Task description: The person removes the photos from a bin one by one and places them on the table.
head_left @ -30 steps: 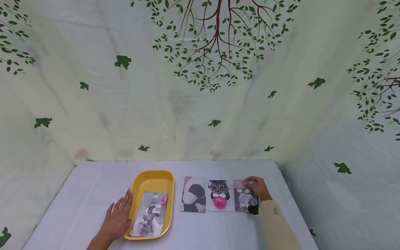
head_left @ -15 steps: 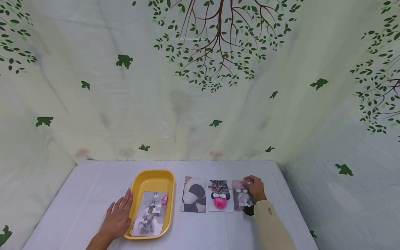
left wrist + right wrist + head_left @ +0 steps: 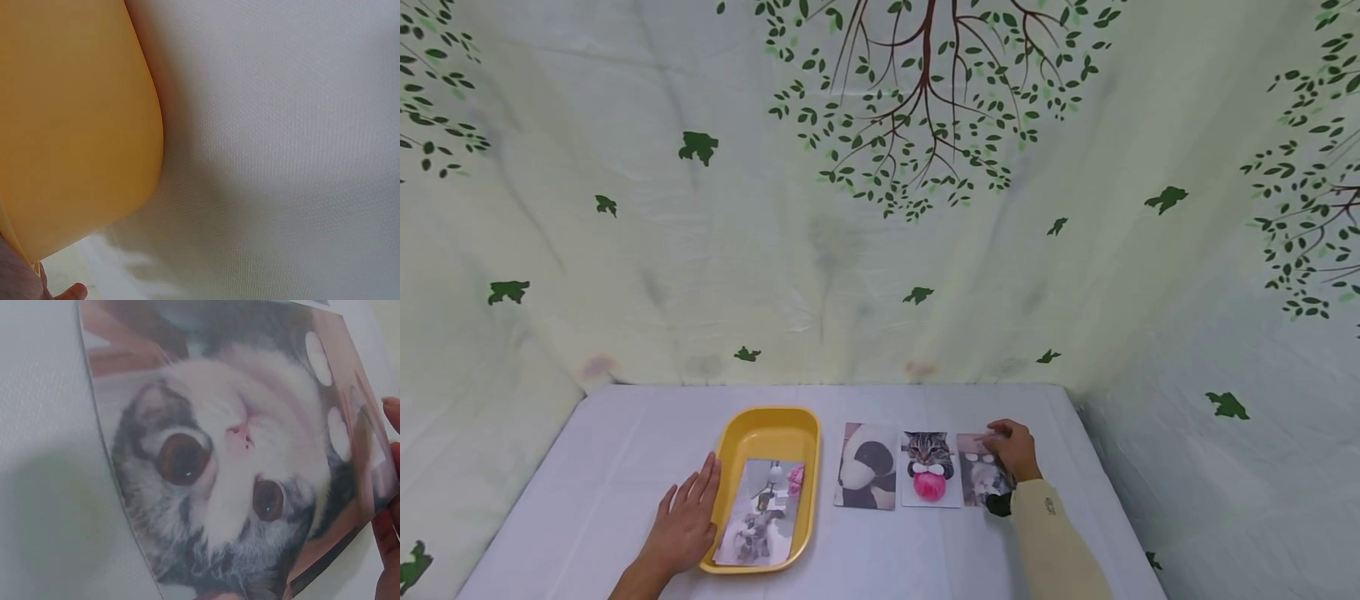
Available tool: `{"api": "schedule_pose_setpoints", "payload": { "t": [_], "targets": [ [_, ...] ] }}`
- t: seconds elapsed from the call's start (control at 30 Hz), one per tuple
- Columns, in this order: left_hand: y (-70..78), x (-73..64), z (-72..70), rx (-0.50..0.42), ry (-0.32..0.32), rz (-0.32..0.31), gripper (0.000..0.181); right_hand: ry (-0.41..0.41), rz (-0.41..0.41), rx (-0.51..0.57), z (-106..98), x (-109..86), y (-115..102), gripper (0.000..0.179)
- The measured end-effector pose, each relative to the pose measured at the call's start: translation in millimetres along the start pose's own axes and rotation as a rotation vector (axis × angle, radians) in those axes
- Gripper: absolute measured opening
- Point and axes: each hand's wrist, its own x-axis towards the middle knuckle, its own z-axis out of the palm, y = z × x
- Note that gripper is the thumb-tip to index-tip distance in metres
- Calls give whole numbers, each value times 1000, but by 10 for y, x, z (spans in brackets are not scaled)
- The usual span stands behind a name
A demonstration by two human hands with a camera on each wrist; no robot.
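Note:
In the head view, my left hand [image 3: 679, 527] lies with straight fingers along the left rim of a yellow tray [image 3: 771, 425]. A stack of photo cards [image 3: 760, 517] rests in the tray. My right hand [image 3: 1015, 450] pinches the upper edge of a photo card with a kitten [image 3: 977, 475], the rightmost of three in a row. The right wrist view shows that kitten photo card [image 3: 237, 456] large, with fingertips [image 3: 392, 412] at its right edge. Beside it lie a cat photo card with a pink ball [image 3: 929, 471] and a panda photo card [image 3: 865, 467].
A white cloth [image 3: 880, 550] covers the table, whose far edge meets a pale curtain [image 3: 827, 250] printed with leaves and branches. In the left wrist view, the outer wall of the tray [image 3: 75, 125] stands against the white cloth.
My right hand has slid the kitten photo card slightly left, closer to the cat photo card, and then stays nearly still. My left hand keeps its place on the tray.

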Motion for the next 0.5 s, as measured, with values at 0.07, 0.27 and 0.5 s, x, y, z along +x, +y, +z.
{"api": "schedule_pose_setpoints", "payload": {
  "t": [0.07,0.27,0.5],
  "targets": [
    [-2,2,15,1,-3,-3,84,1,4,11,8,7,-3,29],
    [1,1,28,1,-23,-13,84,42,-17,-42,74,42,-136,27],
    [8,0,5,-1,-4,-7,83,-15,-267,25,478,-66,-650,22]
  ]
}}
